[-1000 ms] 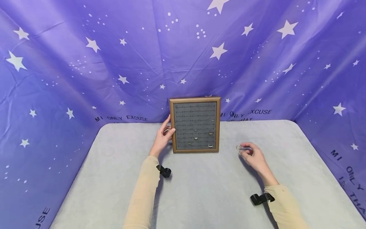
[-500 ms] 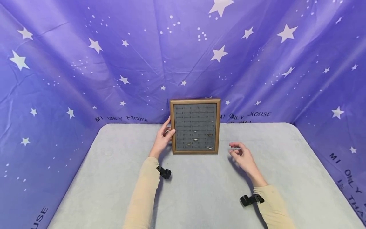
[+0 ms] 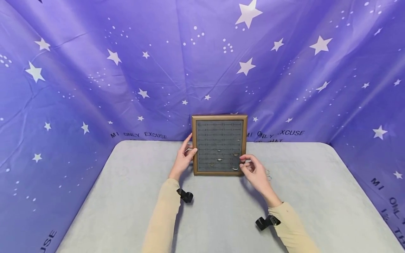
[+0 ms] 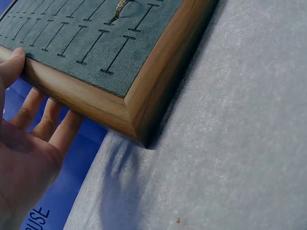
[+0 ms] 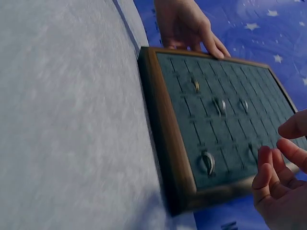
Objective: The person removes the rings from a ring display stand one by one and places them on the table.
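Observation:
A wood-framed ring tray (image 3: 218, 117) with grey slotted felt stands upright at the table's back, leaning on the backdrop. A few rings (image 3: 219, 159) sit in its lower slots. My left hand (image 3: 185, 158) grips the tray's left edge, thumb on the front and fingers behind, as the left wrist view shows the hand (image 4: 24, 163) at the frame (image 4: 144, 103). My right hand (image 3: 251, 168) is at the tray's lower right corner, fingers curled in a pinch on a small ring that barely shows. The right wrist view has those fingers (image 5: 276, 177) beside the frame (image 5: 163, 134) and a seated ring (image 5: 208, 163).
A grey cloth covers the table (image 3: 221, 211). Thin loose rings (image 3: 268, 174) lie on it just right of my right hand. A purple starred backdrop (image 3: 95, 88) closes in the back and both sides. Black wrist cameras (image 3: 186, 196) hang under both sleeves.
My right hand has moved left from the loose rings to the tray's lower right corner, carrying a ring. The left hand has kept its grip on the frame.

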`<act>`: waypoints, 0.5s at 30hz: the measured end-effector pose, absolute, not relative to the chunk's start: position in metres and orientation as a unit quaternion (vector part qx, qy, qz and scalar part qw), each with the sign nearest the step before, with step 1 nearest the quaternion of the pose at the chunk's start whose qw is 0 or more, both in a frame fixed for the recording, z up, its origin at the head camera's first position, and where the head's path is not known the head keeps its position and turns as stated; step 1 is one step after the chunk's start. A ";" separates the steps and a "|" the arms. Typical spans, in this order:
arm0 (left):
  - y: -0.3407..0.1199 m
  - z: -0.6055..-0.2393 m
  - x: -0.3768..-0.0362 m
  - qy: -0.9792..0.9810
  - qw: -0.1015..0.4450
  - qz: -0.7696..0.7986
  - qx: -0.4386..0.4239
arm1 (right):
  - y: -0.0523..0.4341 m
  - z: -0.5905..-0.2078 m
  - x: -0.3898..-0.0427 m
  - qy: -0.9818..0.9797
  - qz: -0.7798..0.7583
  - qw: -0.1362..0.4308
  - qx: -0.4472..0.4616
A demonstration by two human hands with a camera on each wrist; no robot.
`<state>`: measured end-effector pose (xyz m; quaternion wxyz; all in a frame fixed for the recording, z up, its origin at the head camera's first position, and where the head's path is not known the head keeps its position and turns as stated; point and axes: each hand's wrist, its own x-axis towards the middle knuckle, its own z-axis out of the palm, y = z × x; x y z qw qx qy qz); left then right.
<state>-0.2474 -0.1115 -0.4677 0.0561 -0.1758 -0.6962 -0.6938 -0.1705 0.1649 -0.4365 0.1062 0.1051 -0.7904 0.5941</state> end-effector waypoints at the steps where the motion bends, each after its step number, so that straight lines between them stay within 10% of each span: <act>1: -0.111 -0.468 -0.248 -0.697 0.057 -0.693 -0.176 | 0.162 -0.435 -0.171 -0.790 0.592 0.112 0.114; 15: -0.111 -0.469 -0.248 -0.697 0.045 -0.696 -0.167 | 0.132 -0.451 -0.201 -0.810 0.542 0.153 0.162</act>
